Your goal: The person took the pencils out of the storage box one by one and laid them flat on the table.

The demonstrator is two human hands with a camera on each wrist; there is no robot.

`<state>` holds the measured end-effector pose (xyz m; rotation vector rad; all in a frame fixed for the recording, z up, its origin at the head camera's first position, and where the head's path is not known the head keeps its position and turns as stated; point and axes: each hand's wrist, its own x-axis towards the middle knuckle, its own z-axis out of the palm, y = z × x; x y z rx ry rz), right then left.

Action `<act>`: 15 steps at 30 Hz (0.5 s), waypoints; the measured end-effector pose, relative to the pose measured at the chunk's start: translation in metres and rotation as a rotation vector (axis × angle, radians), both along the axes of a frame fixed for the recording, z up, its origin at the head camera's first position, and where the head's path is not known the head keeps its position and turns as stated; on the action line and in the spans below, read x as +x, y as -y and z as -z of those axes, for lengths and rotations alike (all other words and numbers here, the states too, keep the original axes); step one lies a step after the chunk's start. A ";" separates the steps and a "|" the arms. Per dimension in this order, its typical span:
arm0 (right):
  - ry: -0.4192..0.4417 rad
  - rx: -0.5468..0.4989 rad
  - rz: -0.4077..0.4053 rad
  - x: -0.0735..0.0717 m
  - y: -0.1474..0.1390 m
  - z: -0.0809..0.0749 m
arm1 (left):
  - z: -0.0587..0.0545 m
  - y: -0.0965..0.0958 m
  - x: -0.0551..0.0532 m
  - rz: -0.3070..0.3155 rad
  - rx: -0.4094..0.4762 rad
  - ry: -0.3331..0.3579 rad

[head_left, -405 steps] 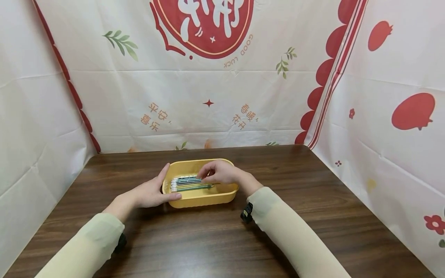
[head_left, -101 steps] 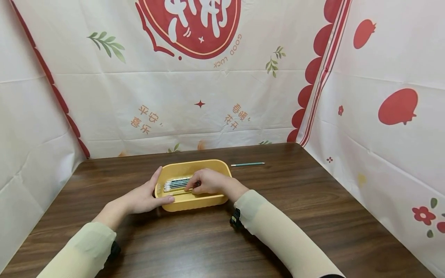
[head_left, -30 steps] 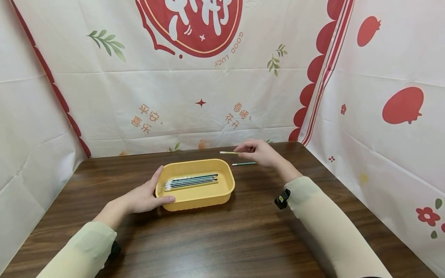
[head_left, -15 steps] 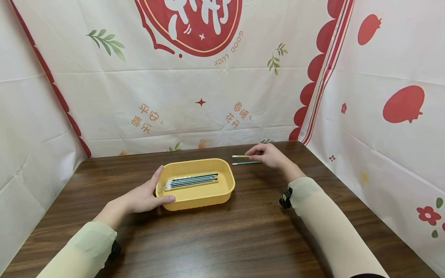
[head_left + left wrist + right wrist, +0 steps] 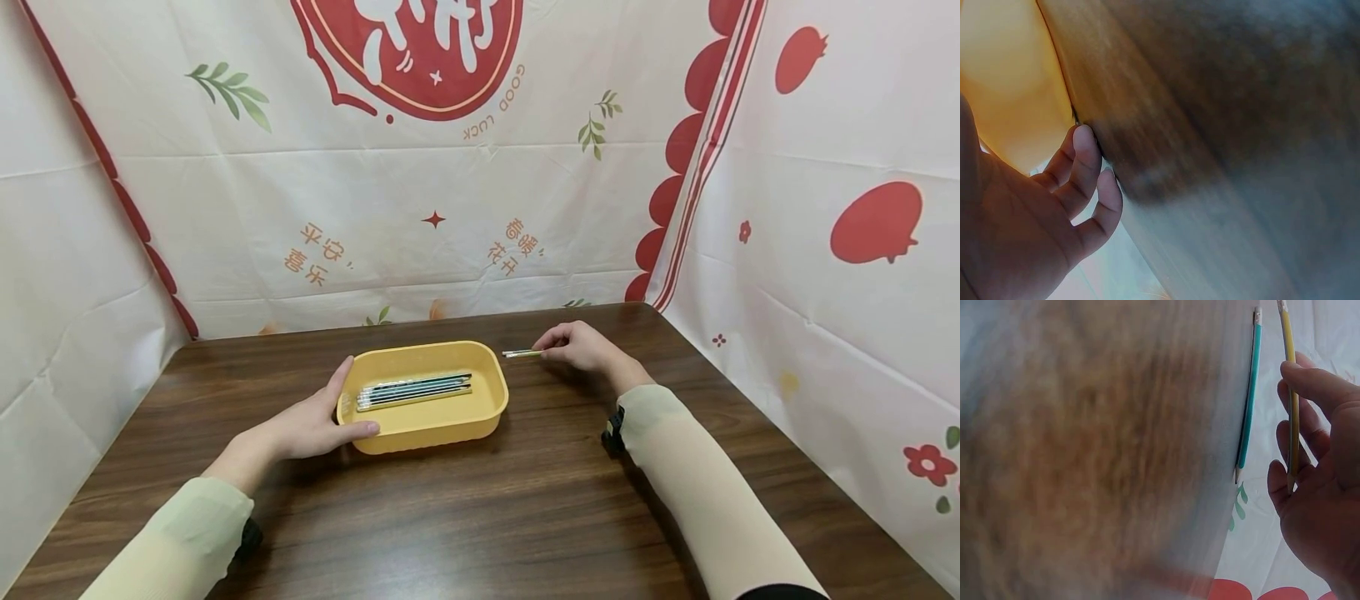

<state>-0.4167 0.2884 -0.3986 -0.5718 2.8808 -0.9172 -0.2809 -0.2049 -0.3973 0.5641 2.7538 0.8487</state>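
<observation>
A yellow plastic box point(image 5: 431, 437) stands on the table with several pencils point(image 5: 414, 391) lying side by side in it. My left hand point(image 5: 307, 427) grips the box's left end, thumb along the front rim; the left wrist view shows its fingertips point(image 5: 1084, 139) curled near the box's outer wall. Right of the box, my right hand point(image 5: 583, 346) pinches a yellow pencil point(image 5: 1289, 334) between thumb and fingers, eraser end pointing left. A teal pencil point(image 5: 1249, 394) lies on the table beside it. In the head view the two pencils almost overlap, and the hand hides their tips.
The brown wood-grain table point(image 5: 450, 517) ends at a back edge close behind the right hand. White printed cloth point(image 5: 480, 183) hangs behind the table and along both sides.
The teal pencil, then the yellow one, came out of the box to its right. Over the last second my right hand has lowered the yellow pencil toward the teal one. The left hand stays put.
</observation>
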 end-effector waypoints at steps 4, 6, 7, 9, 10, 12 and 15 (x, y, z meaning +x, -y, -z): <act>0.022 0.024 -0.003 -0.001 0.000 0.000 | 0.000 0.000 0.000 -0.001 0.002 0.001; 0.032 0.041 -0.007 -0.001 0.001 0.000 | 0.000 0.000 0.000 0.000 0.001 0.000; 0.035 0.051 -0.013 -0.001 0.002 0.000 | 0.000 0.000 0.000 0.000 0.001 0.000; 0.043 0.069 -0.017 -0.001 0.002 0.000 | 0.000 0.000 0.000 0.001 0.002 0.000; 0.047 0.077 -0.019 -0.001 0.003 0.000 | 0.001 0.000 0.000 0.001 0.002 0.000; 0.053 0.091 -0.023 -0.002 0.004 0.001 | 0.000 0.000 0.000 -0.001 0.001 0.001; 0.056 0.108 -0.017 -0.004 0.006 0.003 | 0.000 0.000 0.001 -0.007 -0.001 0.005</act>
